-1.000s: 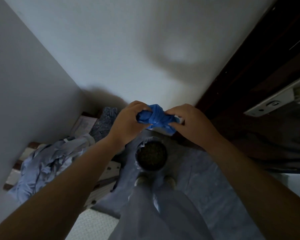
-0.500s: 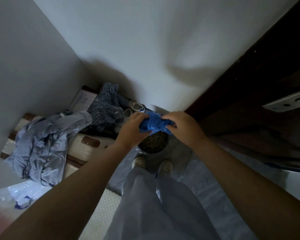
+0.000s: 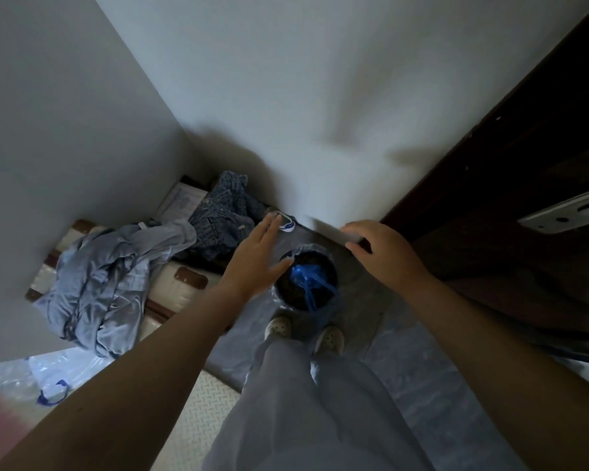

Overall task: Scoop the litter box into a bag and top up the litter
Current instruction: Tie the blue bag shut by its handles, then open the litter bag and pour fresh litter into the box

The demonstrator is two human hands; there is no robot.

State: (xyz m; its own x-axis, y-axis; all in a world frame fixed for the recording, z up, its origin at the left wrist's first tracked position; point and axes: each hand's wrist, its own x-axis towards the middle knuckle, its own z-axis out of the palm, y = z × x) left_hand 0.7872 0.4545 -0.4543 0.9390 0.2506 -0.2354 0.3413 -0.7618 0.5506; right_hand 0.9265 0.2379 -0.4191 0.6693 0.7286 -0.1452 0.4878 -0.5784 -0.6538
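Dim corner, blue bag point(image 3: 304, 272) in bin point(image 3: 315, 248), handles point(image 3: 315, 302) seemingly trailing toward shoes point(image 3: 279, 327)

Nothing legible here, the light is too dim. The booklet point(image 3: 181, 199) lying by the wall point(image 3: 286, 96) carries print, all blurred beyond reading, and the metal plate point(image 3: 566, 212) on the dark door point(image 3: 490, 198) shows no readable marks.
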